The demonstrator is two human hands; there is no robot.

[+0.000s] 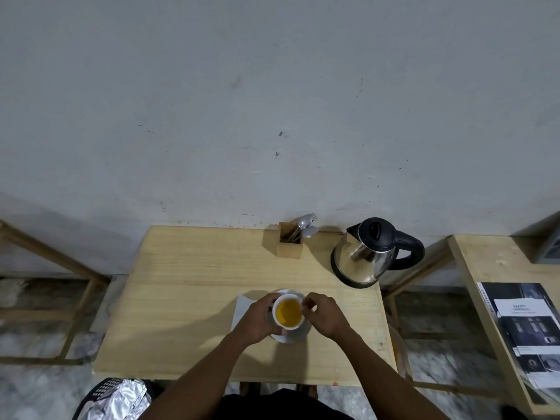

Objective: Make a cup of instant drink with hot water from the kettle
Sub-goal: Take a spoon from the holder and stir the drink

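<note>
A white cup point(288, 311) full of orange-yellow drink sits on a white saucer point(291, 338) near the middle of the wooden table point(188, 298). My left hand point(259, 319) wraps around the cup's left side. On the cup's right side my right hand point(324, 313) has its fingertips pinched at the rim; whether it holds the handle or something small is hidden. The steel kettle point(368, 256) with a black lid and handle stands at the back right, lid closed, away from both hands.
A wooden holder point(290, 242) with spoons and a fork stands at the table's back edge by the wall. A white napkin point(242, 307) lies left of the saucer. A side table point(497, 268) with printed papers is at right. A silver bag point(121, 398) lies on a black basket at lower left.
</note>
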